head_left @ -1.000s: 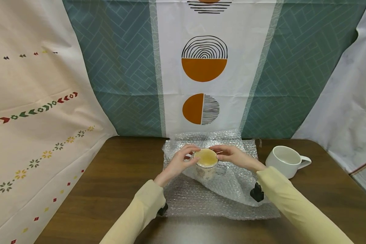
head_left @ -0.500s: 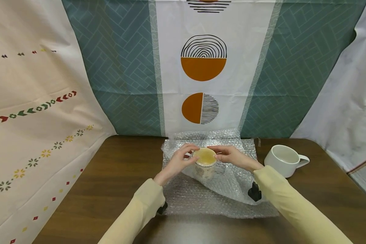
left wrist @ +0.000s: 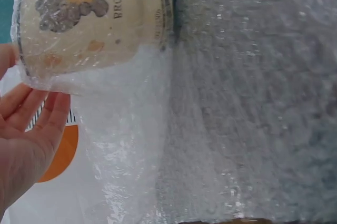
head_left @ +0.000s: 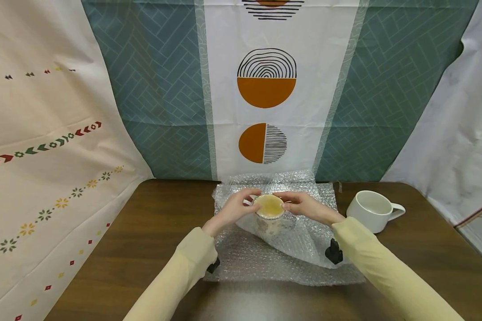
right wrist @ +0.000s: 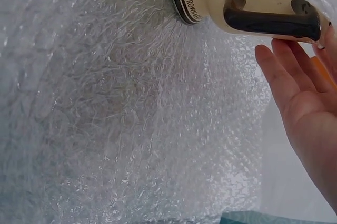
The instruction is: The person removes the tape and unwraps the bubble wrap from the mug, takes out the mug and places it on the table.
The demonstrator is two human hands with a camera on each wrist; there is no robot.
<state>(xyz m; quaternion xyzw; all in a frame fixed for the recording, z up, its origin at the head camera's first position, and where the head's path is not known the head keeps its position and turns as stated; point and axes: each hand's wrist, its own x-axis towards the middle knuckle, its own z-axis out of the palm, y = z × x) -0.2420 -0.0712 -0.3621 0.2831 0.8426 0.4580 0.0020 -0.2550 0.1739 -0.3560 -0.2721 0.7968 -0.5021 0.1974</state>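
A cream mug (head_left: 269, 209) with a bear print and a dark handle stands upright in the middle of a bubble wrap sheet (head_left: 261, 263). Its yellowish inside shows from above. One flap of the wrap lies over the mug's near and left sides. At the left of the rim my left hand (head_left: 238, 207) pinches the wrap by the mug, thumb in front and fingers farther back. From the right my right hand (head_left: 307, 207) holds the mug by its rim. In the right wrist view the mug's handle (right wrist: 271, 23) is uncovered, just above the fingertips.
A white mug (head_left: 370, 210) stands on the brown table (head_left: 152, 232), right of the wrap, its handle pointing right. Patterned cloths (head_left: 144, 98) hang behind and at both sides. The wrap's far edge reaches up against the back cloth.
My left hand has shifted slightly left at the rim, and its thumb and forefinger are a little more apart. The right hand stays at the rim, and the mug has stayed in place.
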